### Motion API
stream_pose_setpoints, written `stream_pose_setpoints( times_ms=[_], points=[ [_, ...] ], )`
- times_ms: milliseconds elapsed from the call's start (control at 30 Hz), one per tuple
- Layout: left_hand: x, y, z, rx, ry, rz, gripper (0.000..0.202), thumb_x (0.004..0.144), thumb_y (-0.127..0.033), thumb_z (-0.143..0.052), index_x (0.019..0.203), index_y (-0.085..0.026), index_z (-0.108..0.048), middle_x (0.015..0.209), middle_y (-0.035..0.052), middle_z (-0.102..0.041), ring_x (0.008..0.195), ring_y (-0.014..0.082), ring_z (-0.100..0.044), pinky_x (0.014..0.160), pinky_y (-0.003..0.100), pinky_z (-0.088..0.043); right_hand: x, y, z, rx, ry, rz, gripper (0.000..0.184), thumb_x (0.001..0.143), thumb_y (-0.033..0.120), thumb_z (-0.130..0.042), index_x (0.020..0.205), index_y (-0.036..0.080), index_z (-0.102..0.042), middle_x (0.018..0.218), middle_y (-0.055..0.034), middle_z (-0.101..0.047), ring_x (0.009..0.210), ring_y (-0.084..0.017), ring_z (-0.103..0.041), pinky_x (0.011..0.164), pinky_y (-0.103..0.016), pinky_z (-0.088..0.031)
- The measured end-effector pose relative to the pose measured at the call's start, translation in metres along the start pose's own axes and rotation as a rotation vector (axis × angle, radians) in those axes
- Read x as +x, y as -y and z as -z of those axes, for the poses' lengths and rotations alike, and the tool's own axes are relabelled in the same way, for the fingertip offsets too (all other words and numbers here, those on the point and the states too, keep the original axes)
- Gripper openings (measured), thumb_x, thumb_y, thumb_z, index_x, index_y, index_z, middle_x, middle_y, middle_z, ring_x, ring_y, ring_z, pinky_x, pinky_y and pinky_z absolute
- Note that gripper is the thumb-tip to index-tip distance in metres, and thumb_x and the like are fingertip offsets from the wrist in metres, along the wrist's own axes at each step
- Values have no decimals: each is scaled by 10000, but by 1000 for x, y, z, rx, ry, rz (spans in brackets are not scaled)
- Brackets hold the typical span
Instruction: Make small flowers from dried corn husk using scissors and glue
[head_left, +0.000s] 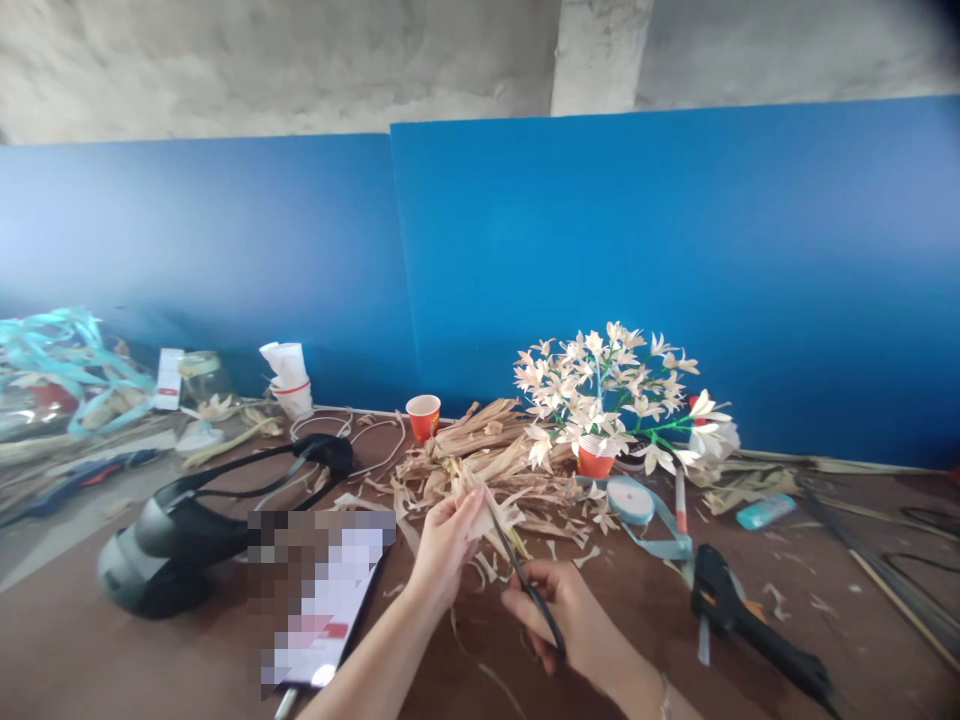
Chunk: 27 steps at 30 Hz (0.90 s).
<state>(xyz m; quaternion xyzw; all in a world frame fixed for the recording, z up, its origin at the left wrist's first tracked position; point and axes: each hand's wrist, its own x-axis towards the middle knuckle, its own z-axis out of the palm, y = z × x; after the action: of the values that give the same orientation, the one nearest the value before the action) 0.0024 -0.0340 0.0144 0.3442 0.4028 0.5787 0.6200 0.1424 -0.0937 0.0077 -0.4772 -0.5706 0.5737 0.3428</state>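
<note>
Pinched in the fingers of my left hand [442, 545] is a pale strip of dried husk [491, 528]. My right hand [574, 610] is closed around the handles of dark scissors [516, 562], whose blades point up and left against the strip. Whether the blades are parted cannot be made out. Just beyond both hands lies a heap of tan dried husks [480, 440], with small cut scraps [577, 555] scattered in front of it. Behind the heap, to the right, a bunch of cream husk flowers [592, 385] on green stems stands in a red cup [595, 460].
A black hot glue gun [742, 620] lies at the right, near a roll of light-blue ribbon [630, 500]. To my left are a partly pixelated phone [337, 590] and a black-grey headset [165, 545]. Another red cup [424, 417] stands by the blue partition [600, 230].
</note>
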Motion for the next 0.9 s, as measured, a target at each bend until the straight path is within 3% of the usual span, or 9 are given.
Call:
stream_pose_setpoints(
  times_ms=[900],
  points=[
    [1,-16,6,172,145,137,354,555,-444,-739,616,-110,-639,371,-56,-433,289,3,-226,336,195,-54,4,-10,18,-86,81,-50,303,691,456,-607,719,167,-520,369,88,-453,287,-46,-376,285,-133,-311]
  ],
)
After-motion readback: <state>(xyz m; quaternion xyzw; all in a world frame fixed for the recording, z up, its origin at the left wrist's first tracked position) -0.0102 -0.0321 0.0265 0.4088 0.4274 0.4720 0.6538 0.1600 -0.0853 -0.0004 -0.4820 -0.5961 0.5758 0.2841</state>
